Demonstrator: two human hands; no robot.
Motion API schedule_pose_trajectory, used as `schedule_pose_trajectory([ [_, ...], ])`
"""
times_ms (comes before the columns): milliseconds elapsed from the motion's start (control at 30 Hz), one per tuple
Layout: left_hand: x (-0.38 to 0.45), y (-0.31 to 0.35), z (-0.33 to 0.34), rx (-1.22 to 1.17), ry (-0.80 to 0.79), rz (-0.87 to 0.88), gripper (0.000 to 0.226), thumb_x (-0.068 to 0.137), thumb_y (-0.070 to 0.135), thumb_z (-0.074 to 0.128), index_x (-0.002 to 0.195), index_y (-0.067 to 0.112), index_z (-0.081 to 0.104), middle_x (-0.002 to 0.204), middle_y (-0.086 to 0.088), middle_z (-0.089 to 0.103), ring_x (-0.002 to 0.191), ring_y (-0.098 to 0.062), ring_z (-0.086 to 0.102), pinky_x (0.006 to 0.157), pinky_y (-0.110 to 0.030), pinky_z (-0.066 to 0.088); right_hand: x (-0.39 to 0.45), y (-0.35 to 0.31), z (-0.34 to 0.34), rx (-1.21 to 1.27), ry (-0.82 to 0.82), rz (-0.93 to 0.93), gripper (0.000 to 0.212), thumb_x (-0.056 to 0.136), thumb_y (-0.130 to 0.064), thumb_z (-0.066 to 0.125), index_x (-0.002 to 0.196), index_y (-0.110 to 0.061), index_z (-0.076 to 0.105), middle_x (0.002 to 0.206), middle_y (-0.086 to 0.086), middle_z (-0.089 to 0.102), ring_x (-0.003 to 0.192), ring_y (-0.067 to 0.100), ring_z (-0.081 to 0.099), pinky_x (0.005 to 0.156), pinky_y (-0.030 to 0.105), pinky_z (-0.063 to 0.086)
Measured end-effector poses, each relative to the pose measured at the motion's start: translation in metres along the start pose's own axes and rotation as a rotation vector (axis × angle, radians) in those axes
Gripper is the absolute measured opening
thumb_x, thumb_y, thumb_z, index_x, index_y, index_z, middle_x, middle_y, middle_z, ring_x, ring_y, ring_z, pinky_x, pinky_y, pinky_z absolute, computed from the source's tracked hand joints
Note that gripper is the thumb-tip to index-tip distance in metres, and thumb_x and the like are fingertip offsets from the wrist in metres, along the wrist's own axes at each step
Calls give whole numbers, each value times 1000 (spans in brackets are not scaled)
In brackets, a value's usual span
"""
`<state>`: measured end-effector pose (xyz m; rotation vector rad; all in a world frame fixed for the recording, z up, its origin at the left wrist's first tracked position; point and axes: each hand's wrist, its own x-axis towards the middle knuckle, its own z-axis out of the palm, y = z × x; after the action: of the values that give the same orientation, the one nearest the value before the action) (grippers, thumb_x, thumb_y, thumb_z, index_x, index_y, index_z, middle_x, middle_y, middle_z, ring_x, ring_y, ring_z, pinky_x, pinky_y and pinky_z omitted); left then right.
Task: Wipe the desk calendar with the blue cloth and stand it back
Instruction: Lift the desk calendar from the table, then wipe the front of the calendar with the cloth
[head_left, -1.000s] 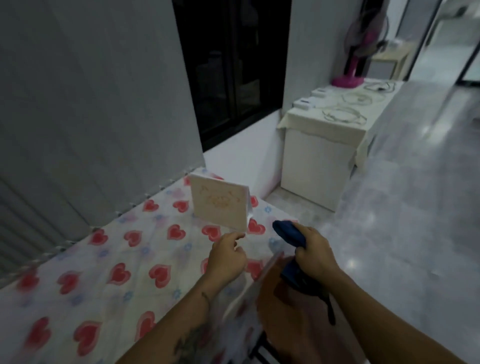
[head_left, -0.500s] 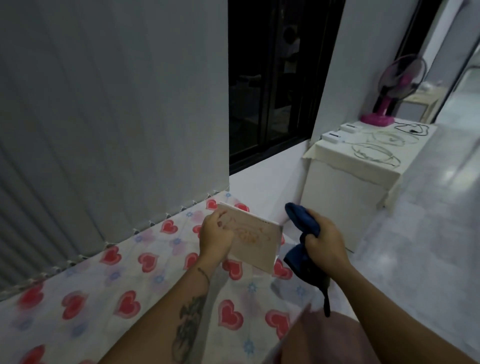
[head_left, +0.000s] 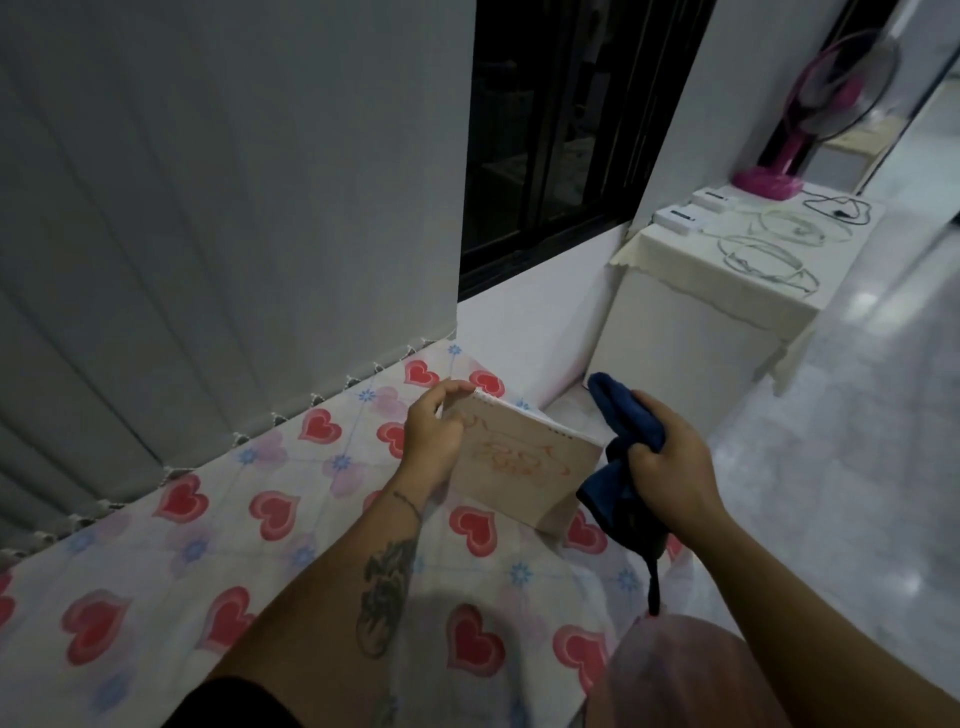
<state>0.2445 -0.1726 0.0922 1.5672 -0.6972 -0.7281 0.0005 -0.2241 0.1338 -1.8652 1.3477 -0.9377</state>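
Note:
The desk calendar (head_left: 524, 467) is a tan spiral-bound card with faint orange drawing, tilted back above the far right corner of the heart-patterned table (head_left: 218, 525). My left hand (head_left: 434, 434) grips its left end at the spiral edge. My right hand (head_left: 667, 457) is just right of the calendar, closed around a bunched dark blue cloth (head_left: 621, 441). One end of the cloth sticks up past my fingers and a strap-like end dangles down below my wrist.
Grey vertical blinds (head_left: 208, 208) hang along the table's far edge. A dark window (head_left: 561, 130) is beyond. A white cabinet (head_left: 691, 332) to the right carries a pink fan (head_left: 810, 119), cables and small white boxes. Glossy floor lies on the right.
My left hand reached the standing calendar, took hold of it and lifted and tilted it. My right hand with the cloth has come up beside the calendar's right edge.

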Motion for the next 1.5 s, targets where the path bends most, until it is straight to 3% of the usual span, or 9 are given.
schedule_pose_trajectory([
  [100,9,-1,3,17,-10,5,39,92,1,47,84,33,68,94,10,65,79,-8,61,45,-10,46,0,2,7,27,8,8,74,72,13,47,131,-31,53,107,-17,60,88,-17,55,62,3,45],
  [233,17,-2,4,97,-13,49,34,96,2,47,81,27,64,90,6,64,78,-9,59,45,-6,44,0,5,15,37,4,17,76,73,12,48,127,-41,53,106,-29,58,95,-4,59,68,8,50],
  [433,10,3,4,137,41,91,36,96,0,42,81,26,61,88,5,62,73,-9,57,42,-10,43,1,7,17,-59,107,-12,65,79,7,52,136,-23,48,129,4,52,109,16,51,95,31,45],
  [533,-1,8,3,157,134,130,39,94,-3,41,83,29,61,97,3,62,79,-7,61,44,-6,41,-3,2,15,-121,125,-79,63,80,7,53,137,-18,45,128,5,48,103,9,44,92,21,36],
  [767,-32,22,-11,228,279,191,37,94,-8,47,79,21,66,101,-2,60,93,-15,56,68,-8,43,-15,-14,23,-296,-47,-355,62,78,2,57,136,-16,48,136,8,44,120,26,43,102,40,42],
  [1000,-77,35,-23,56,391,-86,40,94,0,51,74,26,75,85,13,66,68,-6,61,45,-5,42,-33,-24,24,-468,-187,-472,60,77,-5,59,135,-15,49,139,13,45,123,33,42,102,48,41],
  [1167,-123,47,-23,-220,515,-145,38,95,5,56,71,24,79,79,9,76,55,-3,70,47,-14,51,-49,-21,-3,-560,-332,-669,52,80,-15,58,131,-20,55,141,10,47,123,32,41,97,48,42],
  [1367,-180,58,-6,-350,603,-131,33,96,11,58,80,27,82,95,3,77,76,-22,76,68,-37,63,-54,-27,-38,-514,-287,-667,49,78,-13,59,127,-18,57,138,7,50,117,31,43,90,44,43],
  [1500,-216,69,5,-347,721,-78,33,97,14,57,81,30,80,94,2,77,81,-29,75,69,-44,64,-80,-26,-48,-433,-367,-875,54,73,-11,63,126,-19,59,138,8,50,116,35,45,83,46,45],
])
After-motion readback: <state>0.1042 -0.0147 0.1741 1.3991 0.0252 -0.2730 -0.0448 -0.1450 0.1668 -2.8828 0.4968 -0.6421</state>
